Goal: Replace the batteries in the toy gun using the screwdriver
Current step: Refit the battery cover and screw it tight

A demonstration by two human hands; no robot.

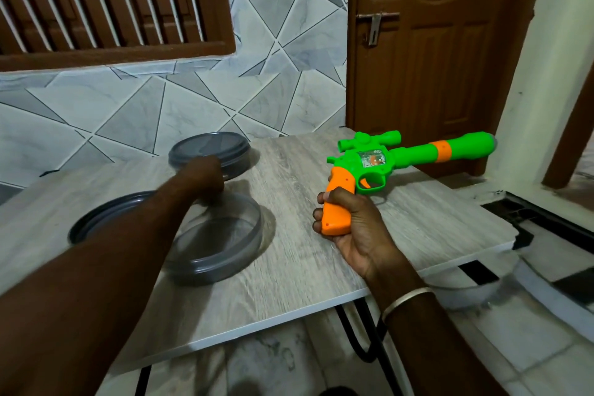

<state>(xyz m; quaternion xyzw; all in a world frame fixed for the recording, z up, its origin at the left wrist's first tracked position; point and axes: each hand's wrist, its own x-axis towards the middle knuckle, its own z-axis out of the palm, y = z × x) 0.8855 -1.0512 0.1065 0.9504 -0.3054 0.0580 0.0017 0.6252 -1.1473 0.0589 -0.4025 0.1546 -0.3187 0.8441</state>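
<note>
The right hand (350,219) is clenched round the orange grip of the toy gun (408,159), holding it above the table (305,254) with the barrel pointing right. The left hand (205,177) reaches toward the far tub (210,154), blurred; I cannot tell whether it is curled on anything. No screwdriver shows. To do this step well, I would steady the gun on the table, grip screws facing up, before fetching the tool. The table is pale wood grain and carries 3 grey round tubs at left. Behind it are a tiled wall, a louvred window and a brown door (427,42).
</note>
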